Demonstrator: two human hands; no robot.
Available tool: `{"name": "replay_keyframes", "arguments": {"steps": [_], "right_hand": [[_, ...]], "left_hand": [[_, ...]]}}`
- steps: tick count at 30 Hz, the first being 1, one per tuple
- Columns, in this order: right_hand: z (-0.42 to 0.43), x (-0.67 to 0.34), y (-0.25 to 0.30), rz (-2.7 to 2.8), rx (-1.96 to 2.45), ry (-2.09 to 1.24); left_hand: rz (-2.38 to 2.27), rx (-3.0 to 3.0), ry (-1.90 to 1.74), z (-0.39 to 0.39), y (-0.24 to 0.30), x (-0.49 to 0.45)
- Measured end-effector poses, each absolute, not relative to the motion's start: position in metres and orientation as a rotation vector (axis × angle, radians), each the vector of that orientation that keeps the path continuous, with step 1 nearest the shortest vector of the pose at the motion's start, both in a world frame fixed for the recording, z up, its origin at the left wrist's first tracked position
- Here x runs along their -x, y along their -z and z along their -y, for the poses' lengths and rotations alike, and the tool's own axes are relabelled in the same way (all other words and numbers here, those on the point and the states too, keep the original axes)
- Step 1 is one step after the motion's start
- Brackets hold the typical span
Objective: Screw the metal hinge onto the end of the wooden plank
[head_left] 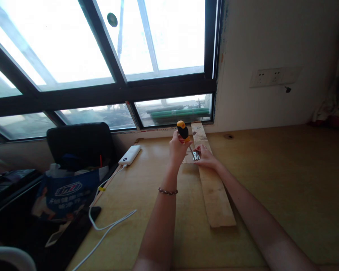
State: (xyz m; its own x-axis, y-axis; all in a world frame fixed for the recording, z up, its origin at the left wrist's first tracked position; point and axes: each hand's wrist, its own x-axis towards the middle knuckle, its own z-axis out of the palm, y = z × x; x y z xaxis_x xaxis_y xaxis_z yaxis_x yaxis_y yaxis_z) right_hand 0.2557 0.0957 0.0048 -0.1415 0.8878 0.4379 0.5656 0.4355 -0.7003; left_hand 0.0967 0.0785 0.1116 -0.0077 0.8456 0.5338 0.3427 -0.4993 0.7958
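My left hand (179,147) is closed around a screwdriver (183,130) with a black and yellow handle. The handle tilts up and to the left, and the shaft runs down to a small shiny metal hinge (196,155). My right hand (205,156) pinches the hinge from its right side, fingertips at its edge. Beneath the hinge lies a long wooden board (216,195), flat on the table and pointing toward the window. A short pale piece sticks out left of the board under the hinge. Whether the tip sits in a screw cannot be made out.
A white power bank (130,155) with a white cable (110,226) lies at the wooden table's (271,180) left edge. Beyond that edge stand a black chair (79,141) and a blue bag (67,194). Behind are a window and a wall with sockets (275,76).
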Motion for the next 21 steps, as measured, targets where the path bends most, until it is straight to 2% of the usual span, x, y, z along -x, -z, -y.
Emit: {"name": "replay_keyframes", "arguments": {"steps": [6,16,21], "right_hand": [[-0.095,-0.256,-0.006,1.863,1.249,-0.416],[-0.092,-0.255,-0.009,1.854,1.248,-0.442],[-0.093,-0.256,-0.008,1.857,1.252,-0.435]], "left_hand": [[-0.983,-1.786,-1.493,-0.090,-0.104,-0.090],[-1.320,-1.791,-1.503,-0.089,-0.103,-0.089],[-1.282,-1.793,-1.500,-0.088,-0.105,-0.087]]}}
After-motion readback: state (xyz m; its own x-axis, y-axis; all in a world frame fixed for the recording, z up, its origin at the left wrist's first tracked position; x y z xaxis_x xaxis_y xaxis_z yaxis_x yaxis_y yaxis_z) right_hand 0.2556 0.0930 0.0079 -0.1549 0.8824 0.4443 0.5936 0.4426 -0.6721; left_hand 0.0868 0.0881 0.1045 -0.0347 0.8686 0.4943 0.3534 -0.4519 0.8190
